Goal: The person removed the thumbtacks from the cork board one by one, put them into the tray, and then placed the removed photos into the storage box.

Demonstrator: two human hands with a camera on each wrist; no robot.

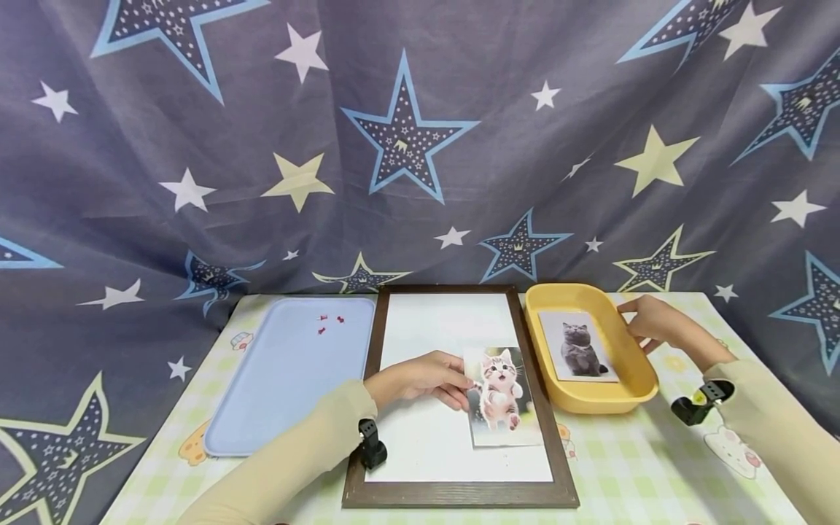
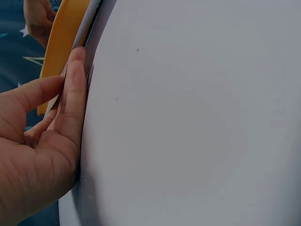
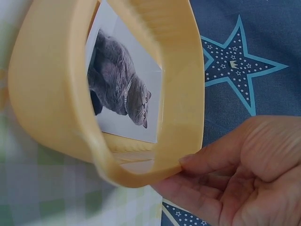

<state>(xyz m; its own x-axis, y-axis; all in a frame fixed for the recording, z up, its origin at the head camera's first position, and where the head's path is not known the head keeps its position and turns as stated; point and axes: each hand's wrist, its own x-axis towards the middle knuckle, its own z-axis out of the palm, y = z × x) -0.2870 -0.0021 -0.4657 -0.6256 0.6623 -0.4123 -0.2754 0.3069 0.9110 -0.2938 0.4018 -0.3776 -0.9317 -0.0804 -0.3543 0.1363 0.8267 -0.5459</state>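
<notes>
My left hand (image 1: 423,378) pinches the left edge of a photo print of a white-and-tabby kitten (image 1: 502,408), thumb on top and fingers beneath. That photo lies over the right part of a brown-framed whiteboard (image 1: 426,321); in the left wrist view the hand is close over the white surface. My right hand (image 1: 661,324) grips the right rim of a yellow plastic basin (image 1: 636,368), thumb inside the rim and fingers outside, as the right wrist view shows. A photo of a grey cat (image 3: 115,80) lies inside the basin.
Left of the whiteboard is a light blue tray (image 1: 282,372) with several red push pins (image 1: 321,331) near its top right. A green-and-white checked tablecloth (image 1: 630,467) covers the table. Behind it hangs a dark star-patterned curtain (image 1: 499,175).
</notes>
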